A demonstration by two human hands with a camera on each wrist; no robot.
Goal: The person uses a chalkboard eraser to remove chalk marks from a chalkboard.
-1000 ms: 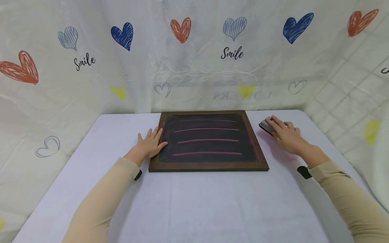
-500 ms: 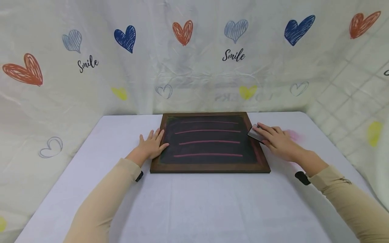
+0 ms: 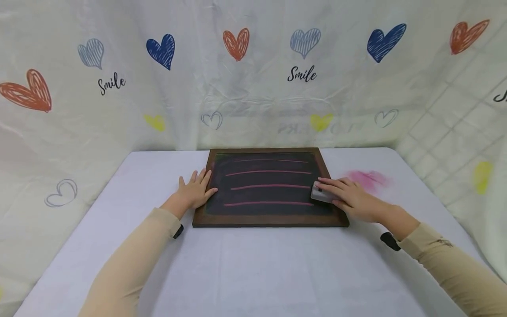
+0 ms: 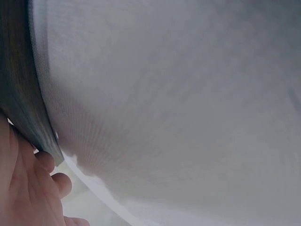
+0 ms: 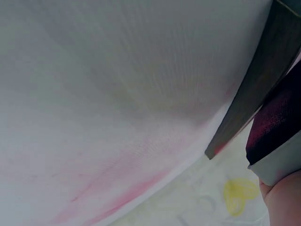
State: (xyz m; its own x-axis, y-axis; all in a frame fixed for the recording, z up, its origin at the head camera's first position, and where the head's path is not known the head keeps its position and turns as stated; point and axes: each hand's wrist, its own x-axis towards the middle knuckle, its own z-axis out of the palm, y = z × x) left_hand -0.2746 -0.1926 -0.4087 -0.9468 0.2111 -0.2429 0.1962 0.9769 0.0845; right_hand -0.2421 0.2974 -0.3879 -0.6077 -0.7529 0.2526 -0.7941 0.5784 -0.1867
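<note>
A small chalkboard [image 3: 269, 179] with a brown wooden frame lies on the table, bearing several pink chalk lines. My left hand [image 3: 192, 194] rests on the left side of its frame, fingers spread and thumb reaching toward the black surface. With my right hand [image 3: 358, 201] I grip a grey-backed board eraser [image 3: 321, 193] over the right part of the board, its far edge right at the ends of the middle lines. The right wrist view shows the eraser's dark felt [image 5: 273, 125] dusted pink, next to the wooden frame [image 5: 249, 89].
Pink chalk dust [image 3: 369, 179] stains the white tablecloth [image 3: 273, 268] to the right of the board. Behind the table hangs a white curtain [image 3: 261, 79] printed with hearts and the word Smile.
My right hand has moved the eraser left and nearer, from the tablecloth onto the board's right side, uncovering the pink dust. My left hand stays on the frame.
</note>
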